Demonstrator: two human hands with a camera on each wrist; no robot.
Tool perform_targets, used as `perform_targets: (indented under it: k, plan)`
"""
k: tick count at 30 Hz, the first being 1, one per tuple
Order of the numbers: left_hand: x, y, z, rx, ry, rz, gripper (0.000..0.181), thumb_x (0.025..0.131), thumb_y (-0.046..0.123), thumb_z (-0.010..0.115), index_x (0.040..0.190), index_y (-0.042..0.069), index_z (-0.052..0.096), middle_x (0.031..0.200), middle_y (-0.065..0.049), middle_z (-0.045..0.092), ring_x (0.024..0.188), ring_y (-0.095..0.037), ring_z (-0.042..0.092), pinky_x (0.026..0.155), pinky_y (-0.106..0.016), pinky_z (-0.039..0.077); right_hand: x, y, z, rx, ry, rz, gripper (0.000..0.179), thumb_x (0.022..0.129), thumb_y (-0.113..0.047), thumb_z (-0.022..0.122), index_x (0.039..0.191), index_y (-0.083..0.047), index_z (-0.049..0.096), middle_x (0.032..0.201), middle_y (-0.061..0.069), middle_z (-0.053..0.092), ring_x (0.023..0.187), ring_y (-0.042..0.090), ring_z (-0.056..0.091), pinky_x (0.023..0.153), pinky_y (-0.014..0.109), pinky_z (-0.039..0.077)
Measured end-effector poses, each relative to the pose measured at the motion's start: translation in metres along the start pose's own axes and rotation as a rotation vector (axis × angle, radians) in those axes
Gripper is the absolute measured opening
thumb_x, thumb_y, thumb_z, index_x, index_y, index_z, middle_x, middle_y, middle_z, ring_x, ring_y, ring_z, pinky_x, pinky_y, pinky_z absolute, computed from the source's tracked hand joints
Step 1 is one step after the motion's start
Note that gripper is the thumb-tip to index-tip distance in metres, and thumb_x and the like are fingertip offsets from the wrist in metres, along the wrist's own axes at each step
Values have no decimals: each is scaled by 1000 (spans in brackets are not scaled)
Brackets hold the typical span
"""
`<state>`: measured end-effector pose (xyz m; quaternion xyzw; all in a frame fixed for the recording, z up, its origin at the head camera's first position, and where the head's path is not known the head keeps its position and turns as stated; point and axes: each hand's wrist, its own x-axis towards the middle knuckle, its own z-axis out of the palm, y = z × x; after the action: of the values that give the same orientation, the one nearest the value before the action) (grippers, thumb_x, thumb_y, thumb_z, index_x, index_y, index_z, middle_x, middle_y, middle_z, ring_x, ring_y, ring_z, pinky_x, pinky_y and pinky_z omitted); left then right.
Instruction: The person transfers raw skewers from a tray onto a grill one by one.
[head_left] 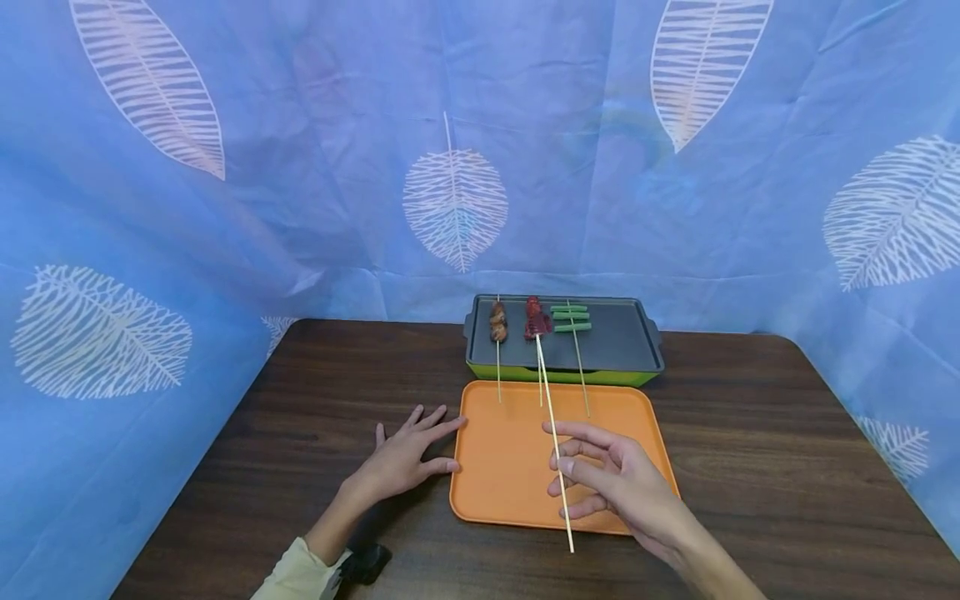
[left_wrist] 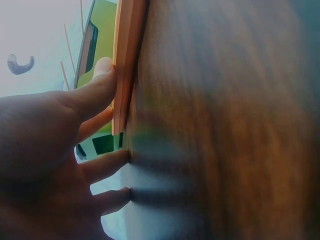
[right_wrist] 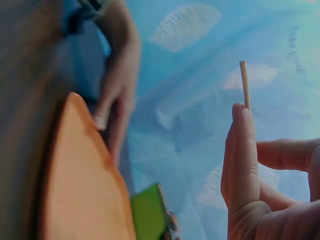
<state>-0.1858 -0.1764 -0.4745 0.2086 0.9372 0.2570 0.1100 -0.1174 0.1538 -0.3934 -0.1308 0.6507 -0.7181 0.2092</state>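
My right hand (head_left: 611,475) pinches a long wooden skewer (head_left: 556,442) between thumb and fingers above the orange tray (head_left: 510,467). The skewer's far end reaches dark red pieces (head_left: 535,321) over the grill; a second stick runs below them, and I cannot tell which pieces are on which stick. In the right wrist view the skewer's bare end (right_wrist: 244,80) sticks out past the thumb. My left hand (head_left: 408,454) lies with fingers spread, thumb and forefinger touching the tray's left edge. The left wrist view shows the thumb (left_wrist: 102,75) against the tray's side (left_wrist: 125,60).
Behind the tray stands a grey-topped grill (head_left: 618,333) with a green base. A skewer of brown pieces (head_left: 498,321) lies on its left, and one of green pieces (head_left: 572,317) right of the red. Sticks overhang the tray. A blue leaf-patterned cloth (head_left: 337,167) hangs behind the wooden table (head_left: 772,450).
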Motion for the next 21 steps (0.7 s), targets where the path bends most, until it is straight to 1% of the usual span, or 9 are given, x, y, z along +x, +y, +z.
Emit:
perform_targets:
  k: [3, 5, 8, 11, 17, 21]
  plan:
    - [0, -1, 0, 1, 8, 5, 68, 95, 50, 67, 157, 35, 44, 167, -8, 30, 153, -45, 16, 97, -91, 2, 4, -10, -6, -30, 27, -35, 54, 103, -15, 64, 151, 2, 45, 114, 19, 61, 93, 28, 73, 72, 49, 61]
    - [0, -1, 0, -1, 5, 9, 68, 95, 50, 67, 158, 35, 44, 167, -8, 30, 153, -46, 16, 97, -91, 2, 6, -15, -9, -34, 55, -40, 55, 103, -15, 65, 152, 2, 44, 113, 18, 62, 94, 28, 73, 73, 49, 61]
    - [0, 0, 0, -10, -1, 15, 68, 96, 49, 67, 158, 34, 44, 167, -9, 30, 153, -46, 16, 97, -91, 1, 8, -22, -13, -51, 99, -43, 56, 102, -15, 66, 151, 1, 46, 113, 17, 63, 94, 28, 73, 73, 48, 61]
    - [-1, 1, -1, -17, -1, 17, 68, 96, 48, 67, 158, 33, 44, 167, -10, 30, 153, -47, 15, 97, -91, 0, 11, -27, -19, -67, 125, -50, 55, 102, -16, 67, 151, -1, 49, 114, 18, 63, 94, 27, 74, 72, 45, 62]
    - [-2, 1, -1, -10, 5, 12, 69, 96, 49, 67, 158, 33, 44, 167, -10, 30, 153, -47, 16, 96, -91, 1, 16, -33, -37, -67, 152, -58, 57, 102, -15, 67, 152, 1, 46, 114, 13, 64, 95, 23, 74, 72, 40, 62]
    - [-2, 1, 0, -11, 5, 4, 68, 95, 49, 67, 158, 34, 44, 167, -9, 30, 153, -46, 15, 97, -91, 1, 16, -32, -51, -66, 166, -91, 56, 103, -15, 66, 153, 0, 45, 114, 10, 67, 96, 23, 74, 73, 40, 61]
